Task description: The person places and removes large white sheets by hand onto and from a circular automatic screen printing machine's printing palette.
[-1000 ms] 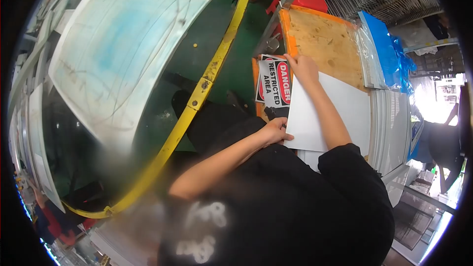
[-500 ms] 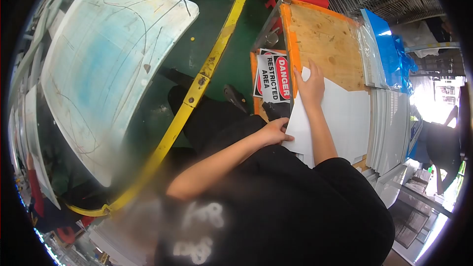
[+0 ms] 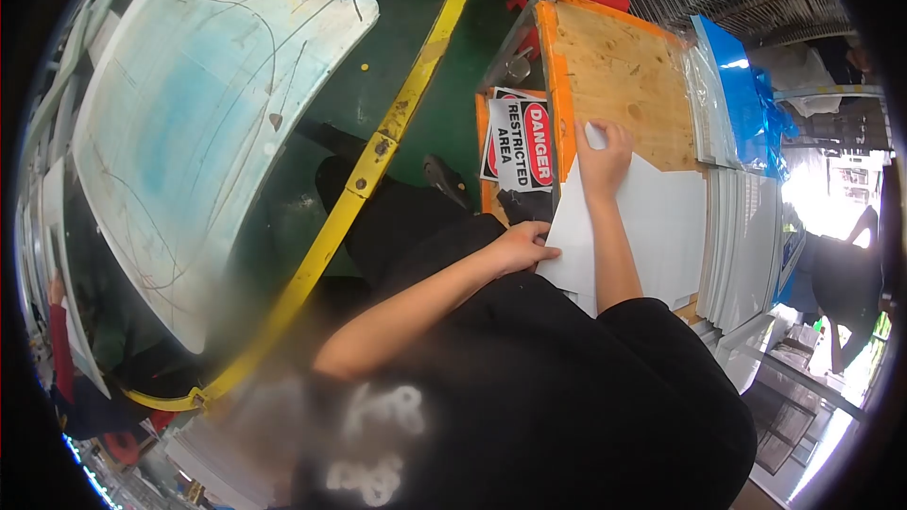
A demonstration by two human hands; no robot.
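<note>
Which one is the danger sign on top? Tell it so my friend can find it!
Find the wooden table with orange edges. Just past its left edge in the picture lies a white sign with a red DANGER oval. All its words, down to RESTRICTED AREA, show, unlike the other sign peeking out from under it.

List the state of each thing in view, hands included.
Left hand: pinching the white sheet's near edge
Right hand: gripping its far end
White sheet: held by both hands
Danger sign: turned sideways
Yellow bar: scuffed
Blue film: crumpled
Pale panel: stained, marked
</note>
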